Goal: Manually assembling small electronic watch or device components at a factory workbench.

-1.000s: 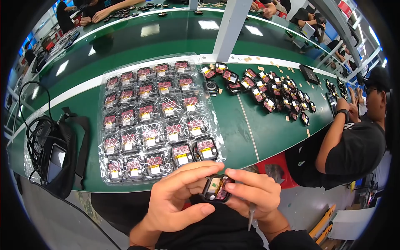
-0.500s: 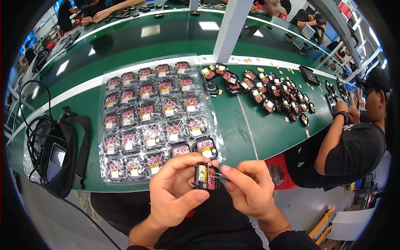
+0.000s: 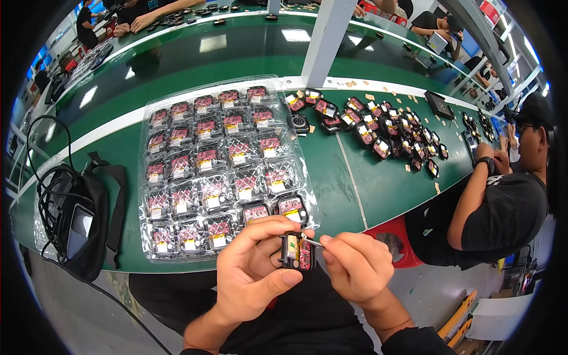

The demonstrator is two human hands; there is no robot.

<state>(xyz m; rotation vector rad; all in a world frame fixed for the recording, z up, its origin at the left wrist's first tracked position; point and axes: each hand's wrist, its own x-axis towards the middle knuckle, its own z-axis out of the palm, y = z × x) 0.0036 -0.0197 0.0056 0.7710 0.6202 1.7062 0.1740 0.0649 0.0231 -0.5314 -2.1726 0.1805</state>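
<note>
My left hand [image 3: 248,281] holds a small black watch case [image 3: 291,262] between thumb and fingers, its open inside turned up. A red circuit board and a pale, battery-like block show inside the case. In my right hand [image 3: 358,266], thumb and forefinger pinch slim metal tweezers [image 3: 313,242], whose tip is at the case's upper edge. Just beyond my hands lies a clear plastic tray [image 3: 144,183] with rows of similar open watch cases. The two cases in its near right corner, one of them this case [image 3: 291,208], are closest to my fingers.
Loose watch cases [image 3: 408,130] lie heaped on the green bench [image 3: 331,195] to the right. At left sits a black bag [image 3: 74,231] with cables. A grey post [image 3: 327,44] rises at the bench's back. A co-worker [image 3: 503,201] sits at right.
The tweezers' tip has moved from the board up to the case's upper edge, and my right hand has shifted slightly right. The case in my left hand has also moved slightly right.
</note>
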